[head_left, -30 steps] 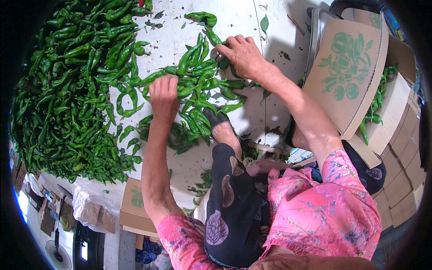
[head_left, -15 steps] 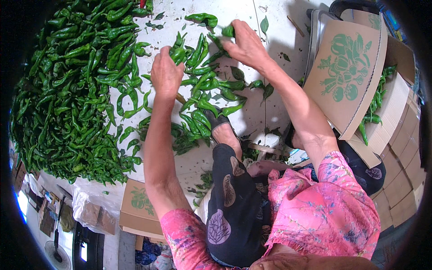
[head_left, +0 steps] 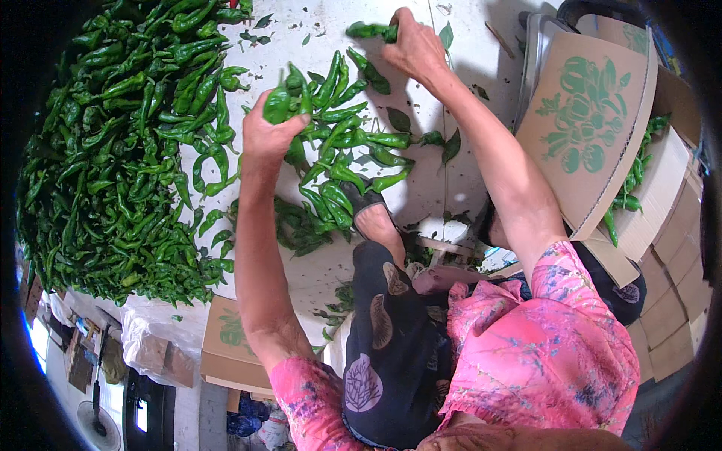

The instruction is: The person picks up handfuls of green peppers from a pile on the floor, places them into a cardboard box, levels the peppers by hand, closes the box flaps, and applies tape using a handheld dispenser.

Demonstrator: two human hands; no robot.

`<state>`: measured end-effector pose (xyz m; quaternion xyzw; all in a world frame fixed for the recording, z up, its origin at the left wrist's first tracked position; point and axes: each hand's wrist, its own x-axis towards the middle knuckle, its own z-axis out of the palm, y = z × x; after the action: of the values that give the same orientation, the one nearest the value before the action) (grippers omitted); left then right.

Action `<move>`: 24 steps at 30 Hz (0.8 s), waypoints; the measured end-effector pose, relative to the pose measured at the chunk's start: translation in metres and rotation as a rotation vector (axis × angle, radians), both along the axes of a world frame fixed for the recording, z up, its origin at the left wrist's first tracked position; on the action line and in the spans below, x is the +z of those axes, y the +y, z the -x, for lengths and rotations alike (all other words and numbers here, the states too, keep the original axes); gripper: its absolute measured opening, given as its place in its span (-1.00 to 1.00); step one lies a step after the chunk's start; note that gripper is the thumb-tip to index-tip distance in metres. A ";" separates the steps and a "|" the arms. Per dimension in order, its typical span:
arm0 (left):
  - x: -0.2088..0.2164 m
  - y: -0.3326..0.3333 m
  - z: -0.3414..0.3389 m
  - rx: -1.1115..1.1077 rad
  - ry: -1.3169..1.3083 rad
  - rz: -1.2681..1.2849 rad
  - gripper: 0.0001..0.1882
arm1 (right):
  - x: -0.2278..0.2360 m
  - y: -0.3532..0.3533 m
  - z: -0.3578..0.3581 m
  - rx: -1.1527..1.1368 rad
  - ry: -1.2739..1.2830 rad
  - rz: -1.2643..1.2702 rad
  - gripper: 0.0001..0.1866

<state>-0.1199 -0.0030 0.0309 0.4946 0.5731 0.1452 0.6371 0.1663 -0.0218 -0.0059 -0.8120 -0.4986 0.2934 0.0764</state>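
Green peppers (head_left: 286,98) are bunched in my left hand (head_left: 268,135), with its thumb laid across them. The hand is raised beside the right edge of a large heap of green peppers (head_left: 113,165). Farther off and to the right, my right hand (head_left: 418,52) is closed on the end of a single green pepper (head_left: 368,31) that points left. Its fingertips are partly hidden by the back of the hand. Between and below my hands lies a loose spread of green peppers (head_left: 338,139) on the white surface (head_left: 421,101).
At the right a cardboard box (head_left: 587,113) with a green vegetable print holds more peppers (head_left: 635,177). Loose leaves (head_left: 398,120) lie about the surface. My foot (head_left: 374,222) is close to the spread peppers. Another carton (head_left: 226,338) stands at the lower left, near a fan (head_left: 98,425).
My right hand has moved farther away and now grips a pepper by its end. My left hand has shifted slightly left and turned, showing more of its peppers.
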 end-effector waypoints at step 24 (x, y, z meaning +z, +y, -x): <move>-0.027 -0.019 -0.048 -0.116 0.305 -0.145 -0.43 | -0.010 -0.050 0.037 -0.561 1.011 0.088 -0.39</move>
<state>-0.0720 -0.0218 0.0042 0.5878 0.6216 0.0726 0.5128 0.1297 -0.0722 -0.0162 -0.6745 -0.1533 0.6340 0.3459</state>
